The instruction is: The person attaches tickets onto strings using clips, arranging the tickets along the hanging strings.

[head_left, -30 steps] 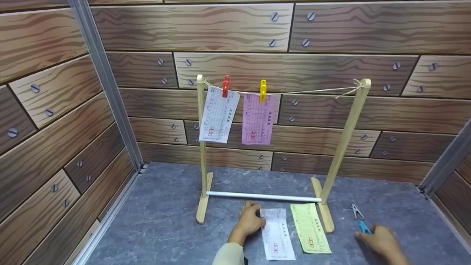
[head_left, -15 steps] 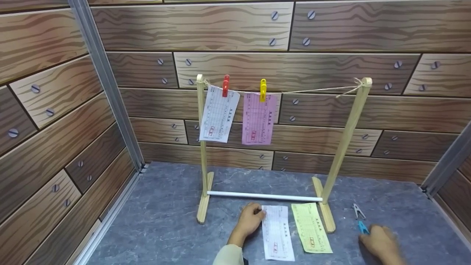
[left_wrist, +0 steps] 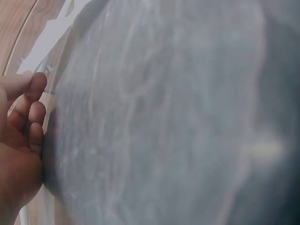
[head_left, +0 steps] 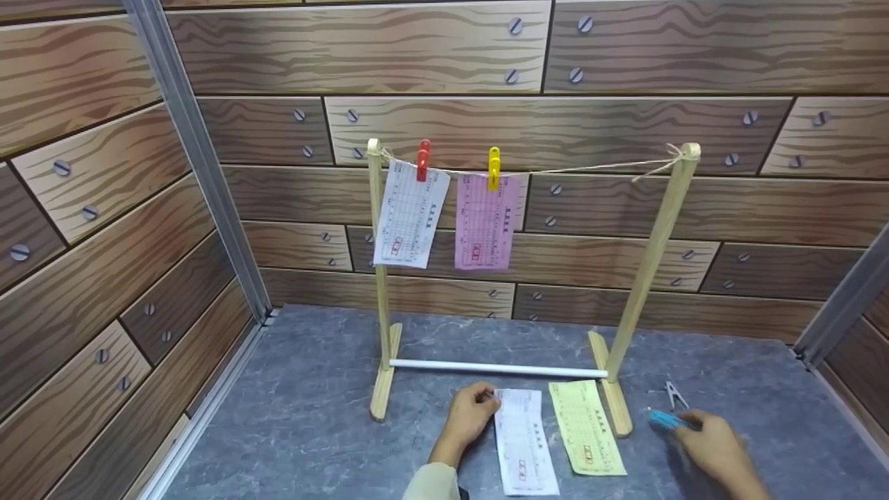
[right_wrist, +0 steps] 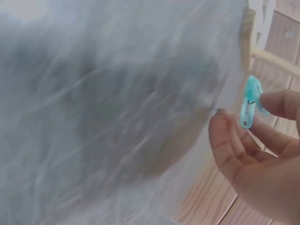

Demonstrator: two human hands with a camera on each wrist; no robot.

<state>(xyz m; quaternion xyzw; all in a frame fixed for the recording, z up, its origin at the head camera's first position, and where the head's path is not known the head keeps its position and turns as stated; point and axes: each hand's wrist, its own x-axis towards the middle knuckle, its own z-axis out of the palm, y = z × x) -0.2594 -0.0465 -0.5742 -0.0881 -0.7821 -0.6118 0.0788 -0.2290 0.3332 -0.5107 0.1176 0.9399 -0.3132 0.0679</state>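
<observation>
In the head view my left hand [head_left: 470, 418] pinches the upper left edge of a white printed slip [head_left: 526, 444] at the front of the table. The left wrist view shows thumb and forefinger meeting at the paper's edge. My right hand [head_left: 715, 444] holds a blue clothespin [head_left: 668, 419] just above the table; the right wrist view shows this clothespin [right_wrist: 251, 101] between thumb and fingers. Right of the white slip lies a yellow slip [head_left: 587, 429]. Behind the right hand lies a grey clothespin [head_left: 674, 396].
A wooden stand with a white crossbar [head_left: 496, 368] carries a string [head_left: 590, 168] between two posts. From it hang a white slip [head_left: 411, 215] under a red clothespin [head_left: 423, 161] and a pink slip [head_left: 484, 222] under a yellow clothespin [head_left: 494, 168]. Wood-patterned walls enclose the table.
My right hand has picked up the blue clothespin, which has swung round to point left and now sits apart from the grey one. The left hand stays at the white slip.
</observation>
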